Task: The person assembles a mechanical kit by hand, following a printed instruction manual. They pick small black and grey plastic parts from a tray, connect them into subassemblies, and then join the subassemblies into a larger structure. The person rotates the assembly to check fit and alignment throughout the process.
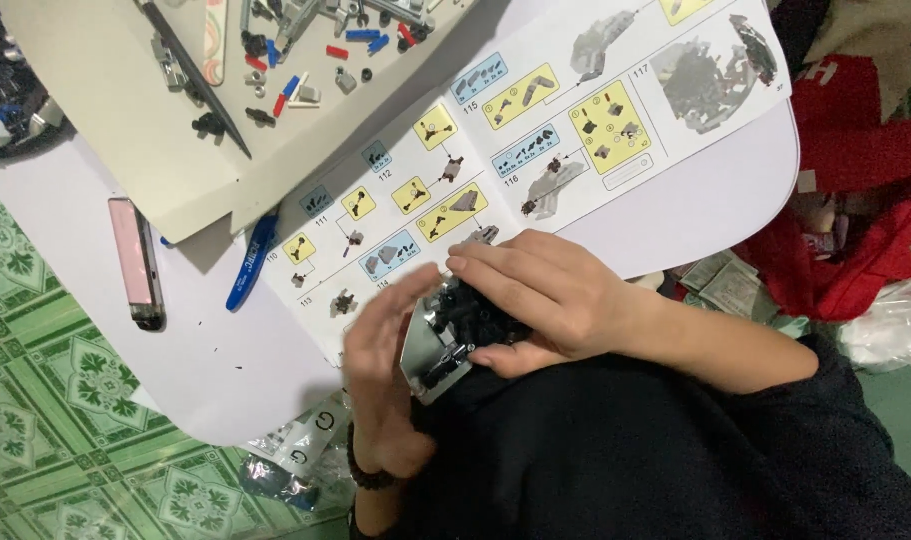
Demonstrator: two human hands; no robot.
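A small grey and black brick model sits between my two hands, just over the near edge of the white table. My right hand curls over its top and right side and grips it. My left hand has its fingers flat against the model's left grey panel, holding it from that side. Under my hands lies an open instruction booklet with yellow and blue step boxes.
A beige box lid at the top left holds several loose red, blue, grey and black parts. A pink phone and a blue tool lie beside it. Plastic bags lie on green patterned floor; red cloth sits right.
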